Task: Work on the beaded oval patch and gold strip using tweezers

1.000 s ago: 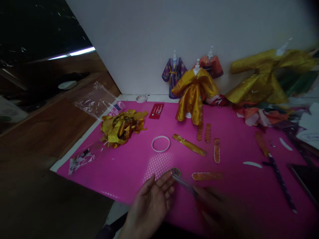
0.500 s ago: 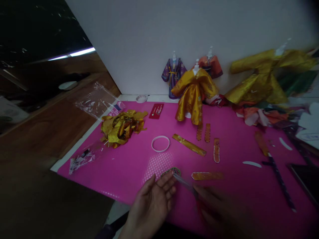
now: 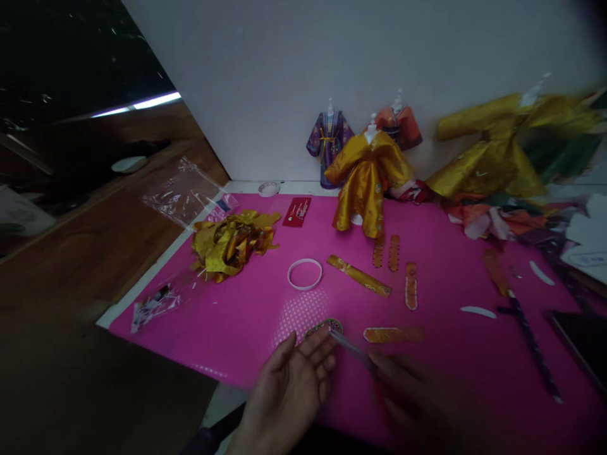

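Note:
My left hand (image 3: 291, 388) is at the near edge of the pink mat (image 3: 246, 316), palm up, fingertips holding a small round patterned fabric piece (image 3: 326, 326). My right hand (image 3: 417, 398) is dim and blurred at lower right. It grips a thin metal tool (image 3: 349, 349), probably scissors or tweezers, whose tip touches the round piece. A gold fabric strip (image 3: 392, 334) lies just beyond the tool.
On the mat lie a white ring (image 3: 305, 273), a gold strip (image 3: 359, 276), brown punched strips (image 3: 385, 251) and a heap of gold scraps (image 3: 231, 242). Small robes on stands (image 3: 366, 180) line the white wall. Plastic bags (image 3: 183, 189) sit at left, fabric clutter (image 3: 512, 221) at right.
The round fabric piece has tilted slightly in my left fingertips. Both hands stay in nearly the same place.

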A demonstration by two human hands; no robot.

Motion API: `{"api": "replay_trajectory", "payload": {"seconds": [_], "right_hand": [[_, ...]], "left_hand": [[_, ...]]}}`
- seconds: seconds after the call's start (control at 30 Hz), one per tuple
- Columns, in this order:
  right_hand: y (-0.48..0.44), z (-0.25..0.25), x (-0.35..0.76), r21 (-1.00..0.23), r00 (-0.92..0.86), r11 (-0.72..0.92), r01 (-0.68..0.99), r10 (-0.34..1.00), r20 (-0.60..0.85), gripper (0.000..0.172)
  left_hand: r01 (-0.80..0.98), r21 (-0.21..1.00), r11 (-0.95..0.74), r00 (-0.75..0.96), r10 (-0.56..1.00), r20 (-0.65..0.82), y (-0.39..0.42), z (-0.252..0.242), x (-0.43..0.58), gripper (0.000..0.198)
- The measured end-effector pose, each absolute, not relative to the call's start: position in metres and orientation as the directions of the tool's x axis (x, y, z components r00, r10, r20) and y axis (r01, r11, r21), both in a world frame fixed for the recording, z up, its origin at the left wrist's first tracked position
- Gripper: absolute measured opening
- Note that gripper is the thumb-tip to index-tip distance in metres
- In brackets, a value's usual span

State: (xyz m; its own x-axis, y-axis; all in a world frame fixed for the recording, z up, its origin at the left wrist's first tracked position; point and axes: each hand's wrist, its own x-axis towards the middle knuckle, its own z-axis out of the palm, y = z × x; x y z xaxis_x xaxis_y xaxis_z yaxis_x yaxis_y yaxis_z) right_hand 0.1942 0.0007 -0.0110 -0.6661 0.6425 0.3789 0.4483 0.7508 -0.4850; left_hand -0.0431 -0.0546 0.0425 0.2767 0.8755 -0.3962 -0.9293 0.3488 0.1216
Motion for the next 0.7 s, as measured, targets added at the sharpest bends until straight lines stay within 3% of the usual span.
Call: {"api": "replay_trajectory", "payload": {"seconds": [0.7], "right_hand": [[-0.0007, -0.0107, 0.1933, -0.475, -0.656, 0.752, 0.457, 0.645, 0.391, 0.048]], "left_hand": [[-0.928, 0.125, 0.350, 0.272, 0.868, -0.415, -0.0565, 0.0447, -0.0419, 0.040]]}}
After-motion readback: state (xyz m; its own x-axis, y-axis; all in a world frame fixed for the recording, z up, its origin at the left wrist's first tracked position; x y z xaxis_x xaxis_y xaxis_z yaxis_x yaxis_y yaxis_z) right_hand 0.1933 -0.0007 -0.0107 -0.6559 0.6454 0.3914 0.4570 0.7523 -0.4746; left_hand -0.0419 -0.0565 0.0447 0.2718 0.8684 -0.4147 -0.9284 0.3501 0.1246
